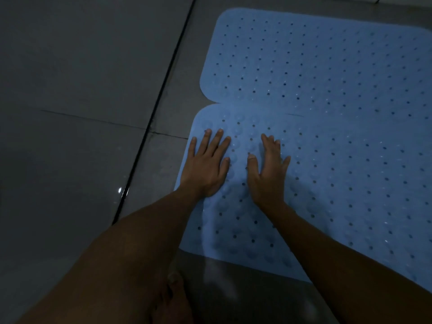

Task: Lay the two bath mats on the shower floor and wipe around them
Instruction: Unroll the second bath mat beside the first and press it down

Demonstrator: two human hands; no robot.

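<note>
Two blue perforated bath mats down on the grey tiles: far mat (315,61) across the upper right of the frame, near mat (339,183) filling centre right, edges touching or barely overlapping along the seam at mid-frame. Left hand (205,164) flat on the near mat's left part, fingers straight and spread, pressing, gripping nothing. Right hand (268,169) just beside it toward centre, also flat and unclenched, fingers straight and close together, thumb out.

Looks like the smoothing step, suction cups being seated; no cloth in view, so wiping apparently not begun.

Risks from here: wet sheen on the tiles at lower left could let the near mat skate sideways under a hard push, opening or bunching the seam. Uneven pressure may leave a bubble under the mat. Too dim to tell whether the cups have taken hold.

Around: dark floor channel (149,127) running diagonally just left of the mats, a bare foot (170,300) at bottom centre, close to the mat's near edge and in the way of wiping there.
</note>
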